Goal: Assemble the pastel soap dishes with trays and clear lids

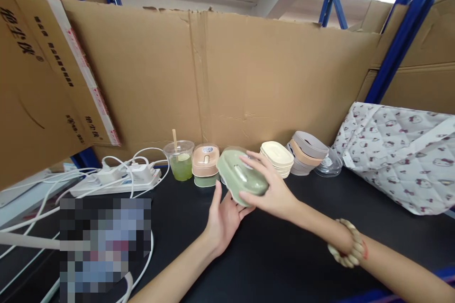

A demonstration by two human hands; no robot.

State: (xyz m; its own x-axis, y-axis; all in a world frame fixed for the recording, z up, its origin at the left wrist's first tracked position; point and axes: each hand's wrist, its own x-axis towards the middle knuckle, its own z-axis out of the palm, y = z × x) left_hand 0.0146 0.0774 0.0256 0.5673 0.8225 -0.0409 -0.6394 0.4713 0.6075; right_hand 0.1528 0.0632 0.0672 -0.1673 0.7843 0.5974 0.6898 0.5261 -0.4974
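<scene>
Grasping green container (pixel 232 173) in right hand (pixel 275 192) above black table (pixel 291 255), toward back edge; cupping left hand (pixel 225 227) beneath, unable to tell whether touching. Reading ® (pixel 40 58) beside Chinese characters (pixel 25 48) on cardboard (pixel 39 90) at left.

A person's left forearm (pixel 177 267) extends from the bottom edge and the right forearm (pixel 401 265) slants in from the lower right, both bare. The left hand (pixel 226 226) is cupped, palm upward, thumb raised; higher, the right hand (pixel 277 191) grips, thumb and fingers parted.
</scene>
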